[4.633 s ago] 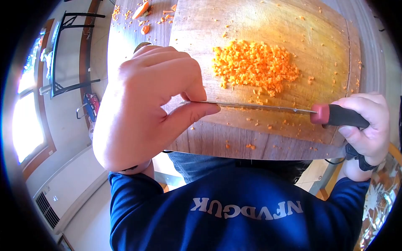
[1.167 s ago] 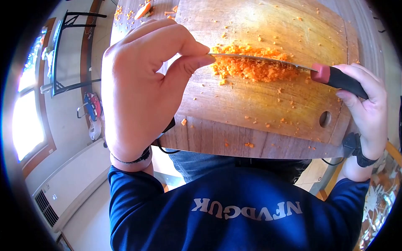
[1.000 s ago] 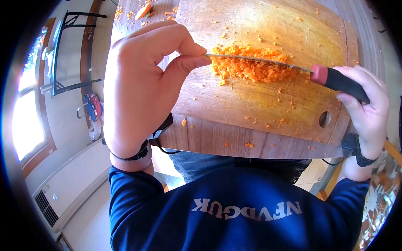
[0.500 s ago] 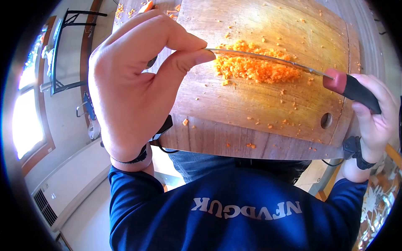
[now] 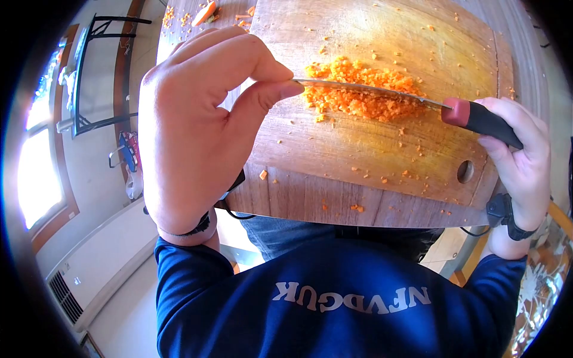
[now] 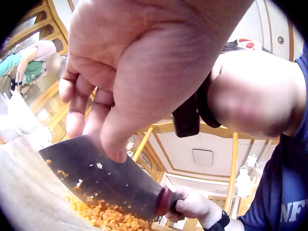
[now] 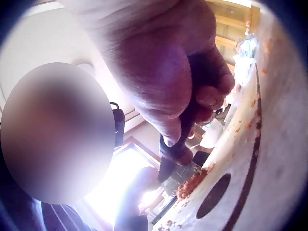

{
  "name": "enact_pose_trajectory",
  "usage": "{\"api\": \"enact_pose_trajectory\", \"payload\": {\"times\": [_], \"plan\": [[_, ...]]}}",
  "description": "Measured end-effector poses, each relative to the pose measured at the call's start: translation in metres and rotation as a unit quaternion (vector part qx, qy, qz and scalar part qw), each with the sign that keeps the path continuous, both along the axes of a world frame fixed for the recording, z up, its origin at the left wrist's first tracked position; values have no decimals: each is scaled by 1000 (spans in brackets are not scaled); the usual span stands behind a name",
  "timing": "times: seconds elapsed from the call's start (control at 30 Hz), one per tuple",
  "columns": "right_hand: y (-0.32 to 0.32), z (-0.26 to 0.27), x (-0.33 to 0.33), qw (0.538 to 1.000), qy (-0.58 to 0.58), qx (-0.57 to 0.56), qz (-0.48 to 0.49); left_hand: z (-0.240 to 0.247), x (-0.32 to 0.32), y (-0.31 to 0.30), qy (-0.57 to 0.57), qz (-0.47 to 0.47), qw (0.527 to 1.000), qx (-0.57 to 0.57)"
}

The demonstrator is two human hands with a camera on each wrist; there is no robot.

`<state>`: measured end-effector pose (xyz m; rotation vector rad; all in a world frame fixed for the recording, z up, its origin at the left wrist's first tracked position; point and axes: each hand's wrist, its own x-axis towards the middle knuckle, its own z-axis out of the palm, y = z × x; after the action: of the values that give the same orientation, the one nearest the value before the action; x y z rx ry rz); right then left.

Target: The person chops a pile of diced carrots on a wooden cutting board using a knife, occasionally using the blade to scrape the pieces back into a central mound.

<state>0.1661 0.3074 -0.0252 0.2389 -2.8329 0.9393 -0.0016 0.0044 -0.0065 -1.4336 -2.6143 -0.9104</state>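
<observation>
A cleaver [image 6: 101,175] with a broad blade spans a heap of finely chopped carrot [image 5: 370,107] on the wooden cutting board [image 5: 334,155]. The right hand [image 5: 518,134] grips its black and red handle [image 5: 480,119]. At the far end of the blade the left hand [image 5: 203,119] pinches the spine between thumb and fingertips. In the left wrist view the edge is down in the carrot, and bits of it cling to the blade's side. Carrot shows on both sides of the blade in the head view.
Larger carrot pieces [image 5: 205,13] and crumbs lie on the table [image 5: 286,194] left of the board. Loose bits are scattered over the board, which has a round hole [image 5: 465,172] near its front right corner. Another person [image 6: 36,67] appears in the left wrist view's background.
Since the oldest frame, both hands have moved the cleaver from the board's near side up over the carrot heap. In the last half second, the handle end has come left and the blade's tip slightly nearer.
</observation>
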Motion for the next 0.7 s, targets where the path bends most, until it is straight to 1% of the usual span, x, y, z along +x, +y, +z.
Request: {"api": "enact_pose_trajectory", "payload": {"times": [0.07, 0.2, 0.3, 0.37, 0.4, 0.47, 0.57, 0.7], "plan": [[-1, 3, 0, 999, -33, 2, -6, 3, 2, 1, -17, 2, 1000, -9], [-1, 3, -1, 1000, -27, 5, 8, -1, -3, -1, -38, -7, 999, -10], [-2, 2, -1, 999, -27, -15, -15, -3, -6, 0, -42, 6, 999, -21], [-2, 5, -1, 999, 9, 47, -1, -5, -8, 0, -43, -2, 999, -21], [-2, 7, 0, 999, 10, 47, -1, -5, -9, -1, -42, -2, 999, -21], [-3, 10, 1, 995, 44, 88, 15, -6, -12, -2, -42, -11, 999, -31], [-1, 9, 1, 996, 43, 81, 24, -6, -9, -2, -49, 10, 998, -34], [1, 11, 5, 995, 34, 91, 16, -6, -8, 1, -33, 8, 999, -17]]}}
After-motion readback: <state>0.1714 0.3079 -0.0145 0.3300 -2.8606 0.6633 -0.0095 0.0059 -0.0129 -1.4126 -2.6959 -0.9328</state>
